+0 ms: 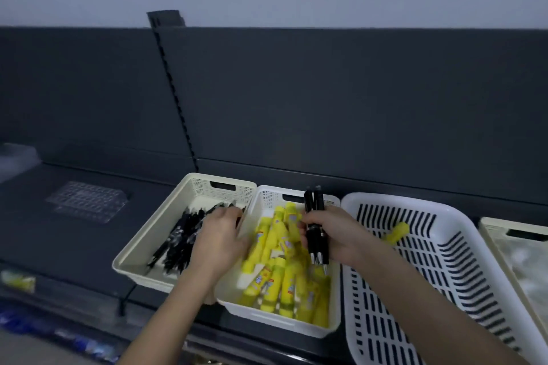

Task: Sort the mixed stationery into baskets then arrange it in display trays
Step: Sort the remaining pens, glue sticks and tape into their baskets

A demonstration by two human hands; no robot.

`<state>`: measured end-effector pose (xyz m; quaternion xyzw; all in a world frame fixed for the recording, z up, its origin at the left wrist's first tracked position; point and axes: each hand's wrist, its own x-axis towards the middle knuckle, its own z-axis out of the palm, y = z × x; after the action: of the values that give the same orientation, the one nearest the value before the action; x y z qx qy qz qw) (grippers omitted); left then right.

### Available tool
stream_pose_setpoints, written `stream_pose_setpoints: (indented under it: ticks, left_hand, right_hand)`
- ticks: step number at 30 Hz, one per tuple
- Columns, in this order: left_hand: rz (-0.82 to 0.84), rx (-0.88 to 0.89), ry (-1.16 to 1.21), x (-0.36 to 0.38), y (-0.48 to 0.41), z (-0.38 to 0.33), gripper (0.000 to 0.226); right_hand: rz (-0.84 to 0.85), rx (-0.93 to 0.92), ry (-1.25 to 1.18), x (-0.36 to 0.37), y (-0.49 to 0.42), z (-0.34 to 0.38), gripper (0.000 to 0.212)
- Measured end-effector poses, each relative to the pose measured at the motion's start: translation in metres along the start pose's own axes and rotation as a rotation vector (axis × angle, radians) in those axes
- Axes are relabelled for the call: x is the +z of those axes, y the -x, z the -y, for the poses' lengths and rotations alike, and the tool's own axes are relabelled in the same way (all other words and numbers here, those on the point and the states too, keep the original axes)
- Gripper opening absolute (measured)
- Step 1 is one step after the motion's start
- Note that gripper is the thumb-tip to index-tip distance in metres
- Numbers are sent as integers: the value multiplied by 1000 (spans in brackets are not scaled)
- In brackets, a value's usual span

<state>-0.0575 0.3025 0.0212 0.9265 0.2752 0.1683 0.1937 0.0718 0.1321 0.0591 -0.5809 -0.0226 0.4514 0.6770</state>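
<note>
Sorting seems nearly done; one glue stick (398, 231) remains in the slotted basket (415, 290). Right hand (341, 234) grips black pens (317, 234); left hand (219, 234) touches the pen pile (181, 240), grip unclear.

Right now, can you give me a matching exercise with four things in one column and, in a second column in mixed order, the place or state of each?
Things:
1 left hand
2 right hand
3 slotted basket
4 clear tray

Place or state:
a contains one glue stick
b grips a pen bundle
c lies on the shelf, far left
d reaches into the cream basket

Pairs: 1-d, 2-b, 3-a, 4-c
</note>
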Motion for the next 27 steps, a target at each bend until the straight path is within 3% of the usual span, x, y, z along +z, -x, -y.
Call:
stream_pose_setpoints:
  ticks: [6,10,13,17,20,27]
  left_hand:
    - [49,-74,-141,-24,13,64,36]
    - [96,-110,-102,-29,17,89,27]
    - [99,-106,-73,-29,18,101,27]
    - [163,-101,-77,-27,19,112,23]
    - [189,-95,-86,-26,19,114,21]
    - [28,40,51,-21,5,69,29]
  right_hand:
    - [87,93,29,86,-42,-14,11]
    - [110,190,97,131,-62,-26,7]
    - [77,140,209,149,-73,-32,11]
    - [67,84,259,150,-75,-36,21]
    - [10,11,267,137,-67,-30,15]
    - [-150,-170,258,66,-40,-14,11]
